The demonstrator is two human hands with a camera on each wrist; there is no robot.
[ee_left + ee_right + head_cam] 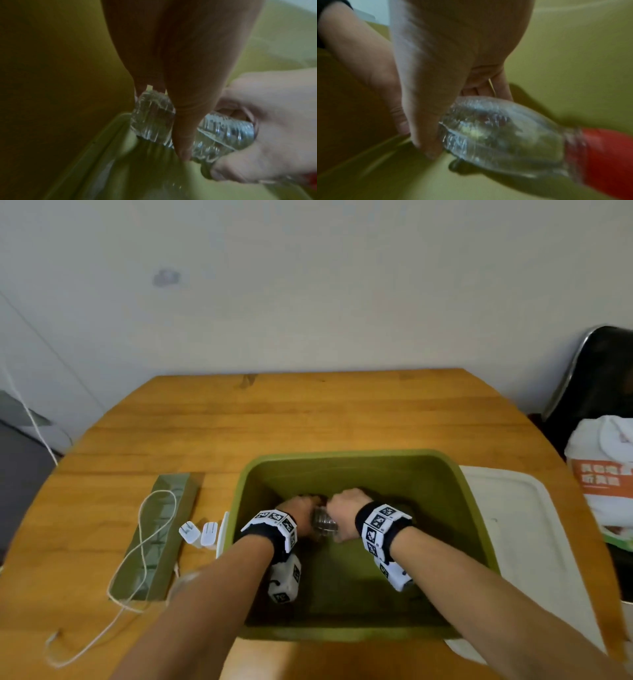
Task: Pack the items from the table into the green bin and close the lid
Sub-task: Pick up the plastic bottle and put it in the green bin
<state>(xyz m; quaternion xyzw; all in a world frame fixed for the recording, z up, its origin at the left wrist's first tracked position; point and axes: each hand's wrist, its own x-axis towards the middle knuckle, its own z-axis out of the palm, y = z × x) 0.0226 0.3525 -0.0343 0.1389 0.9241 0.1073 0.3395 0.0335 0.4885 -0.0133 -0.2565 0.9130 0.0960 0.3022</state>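
Observation:
Both my hands are down inside the green bin [476, 529], holding one clear plastic bottle [323, 523] that lies on its side near the bin floor. My left hand [299, 510] grips the bottle's [152, 121] base end, thumb across its ribbed body. My right hand [344, 513] wraps the bottle's [496, 132] middle, and its red cap [607, 155] points away to the right. On the table left of the bin lie a flat dark-green box [159, 537], a white cable [137, 559] and two white plugs [198, 534].
The bin's white lid [524, 542] lies flat on the wooden table [308, 419], right of the bin. A dark chair with white and orange bags [603, 474] stands beyond the table's right edge. A wall rises behind the table.

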